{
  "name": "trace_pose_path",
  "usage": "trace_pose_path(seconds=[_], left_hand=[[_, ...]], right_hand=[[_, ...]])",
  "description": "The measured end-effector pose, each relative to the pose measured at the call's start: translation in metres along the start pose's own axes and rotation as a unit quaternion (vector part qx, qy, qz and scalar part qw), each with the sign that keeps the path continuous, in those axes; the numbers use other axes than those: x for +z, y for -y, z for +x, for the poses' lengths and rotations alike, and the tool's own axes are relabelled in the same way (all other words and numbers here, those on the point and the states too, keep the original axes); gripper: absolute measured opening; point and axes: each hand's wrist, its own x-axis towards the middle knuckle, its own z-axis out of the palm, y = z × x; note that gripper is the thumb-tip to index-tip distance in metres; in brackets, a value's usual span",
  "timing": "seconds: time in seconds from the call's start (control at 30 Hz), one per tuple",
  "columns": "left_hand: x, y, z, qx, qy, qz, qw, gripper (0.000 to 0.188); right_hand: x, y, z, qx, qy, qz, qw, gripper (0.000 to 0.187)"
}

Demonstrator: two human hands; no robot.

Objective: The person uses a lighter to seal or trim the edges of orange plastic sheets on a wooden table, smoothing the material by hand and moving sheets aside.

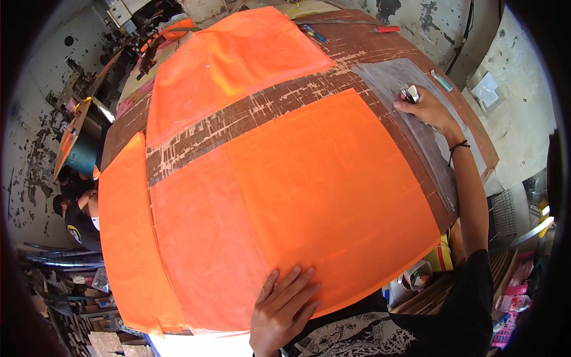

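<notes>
A large orange sheet (339,190) lies on the worktable in front of me, its left part paler and pinker, with a straight seam between the two tones. My left hand (282,312) rests on its near edge, fingers stretched out flat, palm down. Over to the right, my right hand (427,110) is closed around a small silver metal tool (410,93), mostly hidden by the fingers, so its exact kind is unclear. That hand is above a translucent plastic sheet (380,77) beyond the orange sheet's right edge.
Another orange sheet (232,68) lies farther back, and a folded orange strip (128,238) runs along the left. A red-handled tool (386,29), pens (314,33) and a small white-and-green packet (441,81) are on the scratched brown tabletop (202,140). Another person (83,217) is at far left.
</notes>
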Motion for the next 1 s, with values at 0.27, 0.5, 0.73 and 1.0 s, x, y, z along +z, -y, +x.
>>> trace_pose_path(seconds=[0.27,0.5,0.73,1.0], left_hand=[[-0.010,-0.004,0.005,0.006,-0.020,-0.060,0.998,0.025],[-0.013,-0.005,0.012,0.009,-0.016,-0.068,0.998,0.024],[-0.013,-0.005,0.010,-0.006,-0.009,-0.056,0.998,0.024],[-0.006,-0.002,0.001,0.013,-0.032,-0.070,0.997,0.024]], right_hand=[[-0.006,-0.006,0.006,0.022,-0.004,0.025,0.999,0.028],[-0.007,-0.008,0.005,0.013,0.007,0.035,0.999,0.029],[-0.007,-0.009,0.004,0.004,0.016,0.069,0.997,0.025],[0.000,-0.007,0.003,-0.038,-0.042,0.031,0.998,0.021]])
